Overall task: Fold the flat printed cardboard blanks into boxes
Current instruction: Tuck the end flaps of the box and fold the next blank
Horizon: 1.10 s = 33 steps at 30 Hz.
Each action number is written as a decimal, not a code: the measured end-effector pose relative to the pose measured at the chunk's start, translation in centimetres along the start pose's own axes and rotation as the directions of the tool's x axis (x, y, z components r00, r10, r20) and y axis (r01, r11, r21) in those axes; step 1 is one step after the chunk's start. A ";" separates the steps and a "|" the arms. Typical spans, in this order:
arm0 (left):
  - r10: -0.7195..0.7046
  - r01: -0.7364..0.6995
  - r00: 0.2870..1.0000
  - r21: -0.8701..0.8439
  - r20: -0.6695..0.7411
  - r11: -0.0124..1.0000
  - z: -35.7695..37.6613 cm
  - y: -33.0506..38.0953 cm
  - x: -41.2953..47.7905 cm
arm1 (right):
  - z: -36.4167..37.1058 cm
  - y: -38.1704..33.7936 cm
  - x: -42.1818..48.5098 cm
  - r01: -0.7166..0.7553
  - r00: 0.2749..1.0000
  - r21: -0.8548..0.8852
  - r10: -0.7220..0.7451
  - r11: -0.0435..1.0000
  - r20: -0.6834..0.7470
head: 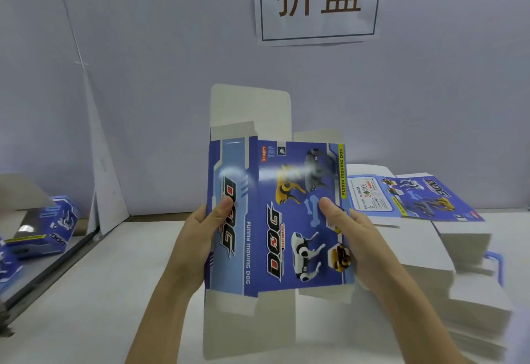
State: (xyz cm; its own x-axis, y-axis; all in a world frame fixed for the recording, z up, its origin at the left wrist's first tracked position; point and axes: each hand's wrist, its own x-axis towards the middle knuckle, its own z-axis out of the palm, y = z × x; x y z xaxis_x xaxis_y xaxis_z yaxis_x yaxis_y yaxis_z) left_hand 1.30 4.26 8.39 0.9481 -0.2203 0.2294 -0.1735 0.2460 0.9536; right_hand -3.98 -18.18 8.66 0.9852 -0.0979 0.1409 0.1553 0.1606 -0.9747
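Left thumb lies flat on the printed face of the blank, near its left edge; the other fingers of the left hand pass behind the card and are hidden, so the hold reads as a pinch. Right thumb presses the face further in, beside the bone graphic, with the right hand wrapped round the right edge, fingers again out of sight behind. The blank is held upright in the air between both hands, above the table, printed side toward the wearer, long axis running vertical, plain grey flaps projecting above and below the printed panels. It appears still collapsed flat, not yet opened into a tube. Judgement: the coming move turns on the vertical crease between the narrow left panel and the wide picture panel; both hands sit equally near it, one either side, suited to pushing the edges together. Room: open air ahead to the wall. A stack of blanks lies just right of the right hand, finished boxes well apart at left.
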 end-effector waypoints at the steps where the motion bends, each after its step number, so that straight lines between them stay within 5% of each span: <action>1: -0.014 0.014 1.000 -0.005 0.011 1.000 0.0 0.0 0.0 | 0.0 0.1 0.0 -0.003 1.000 0.016 0.003 1.000 0.003; 6: -0.001 0.003 1.000 0.077 -0.026 0.997 -0.1 -0.2 0.3 | -0.1 0.3 0.3 0.047 0.995 -0.036 -0.050 0.998 -0.086; 11: -0.078 0.080 0.993 -0.019 0.084 0.997 -0.3 -0.2 -0.1 | -0.3 0.3 0.0 0.004 0.998 -0.054 -0.008 0.999 -0.070; 16: -0.014 0.016 0.999 0.068 -0.034 0.998 0.4 -0.5 0.3 | -0.3 0.2 0.1 0.024 0.988 -0.158 -0.047 0.987 -0.144; 25: 0.143 -0.161 0.984 0.187 0.103 0.969 1.5 0.9 -0.2 | -0.3 0.1 -0.2 0.135 0.980 -0.190 -0.102 0.973 0.173; 29: 0.131 -0.184 0.967 0.248 0.216 0.951 0.6 1.0 -0.6 | -0.4 -0.1 -0.4 0.270 0.951 -0.226 -0.223 0.936 0.213; 33: 0.151 -0.234 0.932 0.229 0.329 0.945 0.4 0.8 -1.0 | -0.4 -0.1 -0.2 0.374 0.912 -0.085 -0.350 0.923 0.214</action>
State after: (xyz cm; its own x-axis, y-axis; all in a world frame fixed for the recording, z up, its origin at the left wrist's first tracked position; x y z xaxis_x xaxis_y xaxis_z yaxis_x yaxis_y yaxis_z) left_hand 0.08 4.29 9.00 0.7697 -0.4790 0.4221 -0.4471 0.0676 0.8920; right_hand -4.27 -18.54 8.64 0.8598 0.0645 0.5066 0.5059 0.0278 -0.8621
